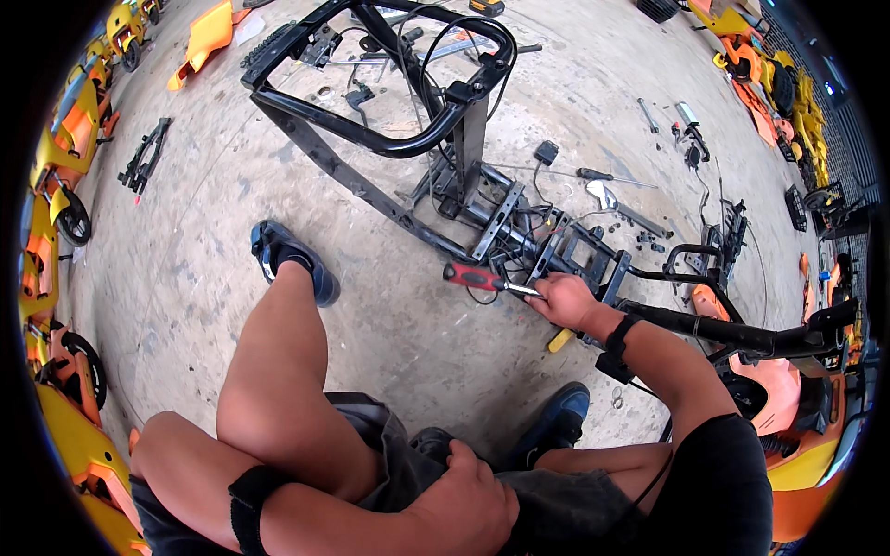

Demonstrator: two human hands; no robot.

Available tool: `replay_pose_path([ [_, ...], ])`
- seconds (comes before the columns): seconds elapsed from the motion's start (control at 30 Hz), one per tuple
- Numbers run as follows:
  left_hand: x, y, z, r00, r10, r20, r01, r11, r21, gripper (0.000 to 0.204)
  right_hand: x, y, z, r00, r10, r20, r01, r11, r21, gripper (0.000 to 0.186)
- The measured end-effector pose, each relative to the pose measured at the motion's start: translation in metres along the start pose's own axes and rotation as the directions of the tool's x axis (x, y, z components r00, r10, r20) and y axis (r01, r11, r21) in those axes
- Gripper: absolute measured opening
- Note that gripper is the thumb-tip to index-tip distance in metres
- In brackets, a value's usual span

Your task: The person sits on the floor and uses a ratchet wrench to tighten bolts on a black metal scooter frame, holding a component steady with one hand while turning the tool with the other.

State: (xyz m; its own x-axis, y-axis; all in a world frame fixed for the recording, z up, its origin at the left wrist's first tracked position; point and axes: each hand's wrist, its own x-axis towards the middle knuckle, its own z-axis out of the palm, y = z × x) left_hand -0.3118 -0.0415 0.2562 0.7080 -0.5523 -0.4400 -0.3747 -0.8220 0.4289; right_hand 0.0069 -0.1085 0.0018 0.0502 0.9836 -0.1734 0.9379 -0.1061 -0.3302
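My right hand [567, 301] is closed around the metal end of a ratchet wrench [475, 277], whose red and black handle points to the left. It works at the near side of a black metal scooter frame [505, 222] that lies across the floor. The frame's raised loop [389, 144] stands at its far left end, with black cables hanging through it. What the wrench's head meets is hidden by my fingers. My left hand [471, 500] lies on my lap over the dark shorts, fingers loosely laid down, nothing visible in it.
Beyond the frame are a screwdriver [612, 176], a hammer-like tool [635, 215] and several small bolts. A yellow-handled tool [560, 340] lies under my right wrist. Black brackets [146, 159] lie at far left. Yellow and orange scooters [69, 218] line both sides.
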Motion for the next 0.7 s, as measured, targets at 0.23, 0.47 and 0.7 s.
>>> replay_pose_path([
  [0.23,0.001,0.003,0.006,1.0,-0.001,-0.021,0.002,1.0,0.031,0.043,0.026,0.001,0.032,0.3,0.941,-0.154,-0.851,0.337,0.403,0.046],
  [0.47,-0.017,0.008,-0.027,0.992,-0.12,-0.031,0.121,0.992,0.023,0.031,0.011,-0.005,0.011,0.697,0.711,-0.093,-0.669,0.692,0.271,0.039],
  [0.7,-0.013,0.005,-0.024,0.99,-0.129,-0.049,0.13,0.991,0.011,0.029,0.006,0.0,0.005,1.0,0.019,0.002,-0.019,1.0,-0.013,0.031],
])
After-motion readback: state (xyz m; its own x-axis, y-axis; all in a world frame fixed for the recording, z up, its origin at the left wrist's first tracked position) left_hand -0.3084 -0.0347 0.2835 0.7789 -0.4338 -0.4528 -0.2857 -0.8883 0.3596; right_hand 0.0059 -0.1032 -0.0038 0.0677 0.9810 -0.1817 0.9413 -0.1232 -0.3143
